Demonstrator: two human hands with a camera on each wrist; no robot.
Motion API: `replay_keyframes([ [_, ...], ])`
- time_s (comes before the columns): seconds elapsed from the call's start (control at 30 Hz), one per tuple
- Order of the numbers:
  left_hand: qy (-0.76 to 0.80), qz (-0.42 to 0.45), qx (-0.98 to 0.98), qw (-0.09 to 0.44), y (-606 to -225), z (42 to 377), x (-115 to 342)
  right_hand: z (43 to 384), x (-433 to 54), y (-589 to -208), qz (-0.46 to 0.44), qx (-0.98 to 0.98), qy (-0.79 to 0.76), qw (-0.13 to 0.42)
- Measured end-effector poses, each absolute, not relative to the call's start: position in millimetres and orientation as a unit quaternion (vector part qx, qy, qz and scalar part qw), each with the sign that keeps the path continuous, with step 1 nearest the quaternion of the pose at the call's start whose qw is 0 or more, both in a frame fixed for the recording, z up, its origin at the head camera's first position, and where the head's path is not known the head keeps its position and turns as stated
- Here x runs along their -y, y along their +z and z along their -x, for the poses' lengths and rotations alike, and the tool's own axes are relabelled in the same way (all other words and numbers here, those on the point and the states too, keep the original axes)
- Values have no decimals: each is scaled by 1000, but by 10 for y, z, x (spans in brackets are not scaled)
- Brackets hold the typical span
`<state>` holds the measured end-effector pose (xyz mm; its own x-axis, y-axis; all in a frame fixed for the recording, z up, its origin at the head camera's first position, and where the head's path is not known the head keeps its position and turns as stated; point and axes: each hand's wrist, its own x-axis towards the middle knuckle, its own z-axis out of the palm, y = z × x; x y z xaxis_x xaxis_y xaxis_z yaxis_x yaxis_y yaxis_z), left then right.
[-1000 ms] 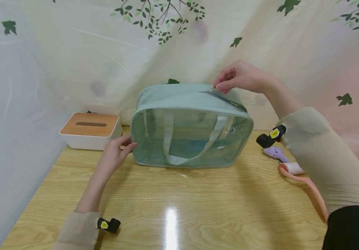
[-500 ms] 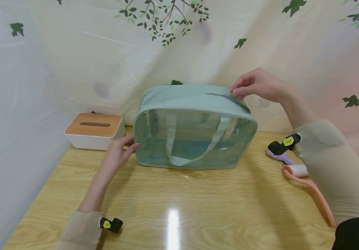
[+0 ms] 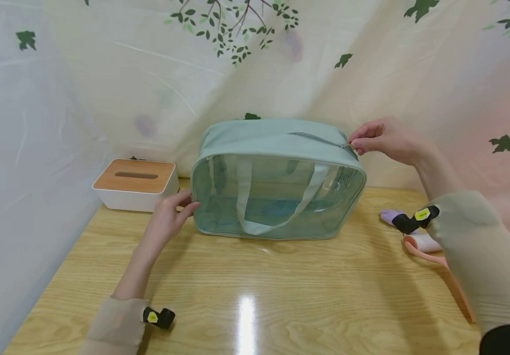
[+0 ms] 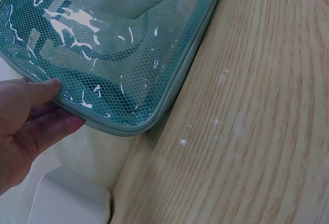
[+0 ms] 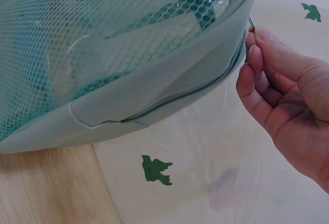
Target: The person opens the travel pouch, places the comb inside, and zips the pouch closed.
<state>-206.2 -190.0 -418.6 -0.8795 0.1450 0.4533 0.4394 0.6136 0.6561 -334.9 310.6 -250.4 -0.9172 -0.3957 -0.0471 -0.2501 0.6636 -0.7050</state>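
Observation:
A pale green bag (image 3: 277, 185) with a see-through front panel and a looped strap handle (image 3: 257, 228) stands upright on the table. My left hand (image 3: 166, 219) pinches its left side edge, with the thumb on the front panel in the left wrist view. My right hand (image 3: 390, 140) is at the bag's upper right corner. Its thumb and fingers pinch the small metal zipper pull (image 5: 251, 23). A zipper (image 3: 317, 139) runs along the top toward that corner, showing as a dark line. Mesh (image 4: 123, 75) shows through the clear panel.
A white tissue box (image 3: 135, 185) with a wooden lid stands left of the bag. On the right lie a small purple item (image 3: 388, 216) and a white roll (image 3: 423, 242) with a peach strap (image 3: 428, 257). A patterned curtain (image 3: 148, 74) hangs behind the wooden table (image 3: 210, 291).
My right hand has moved right and down, taking the zipper pull along the bag's top to its right corner. The left hand keeps its hold on the left edge.

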Motion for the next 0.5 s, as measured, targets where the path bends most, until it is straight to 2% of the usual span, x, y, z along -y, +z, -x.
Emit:
replay_keyframes([
  [0.5,-409,164,880,179,-4176,2056,1900,3296,-3450,-2918,172,-829,-519,120],
])
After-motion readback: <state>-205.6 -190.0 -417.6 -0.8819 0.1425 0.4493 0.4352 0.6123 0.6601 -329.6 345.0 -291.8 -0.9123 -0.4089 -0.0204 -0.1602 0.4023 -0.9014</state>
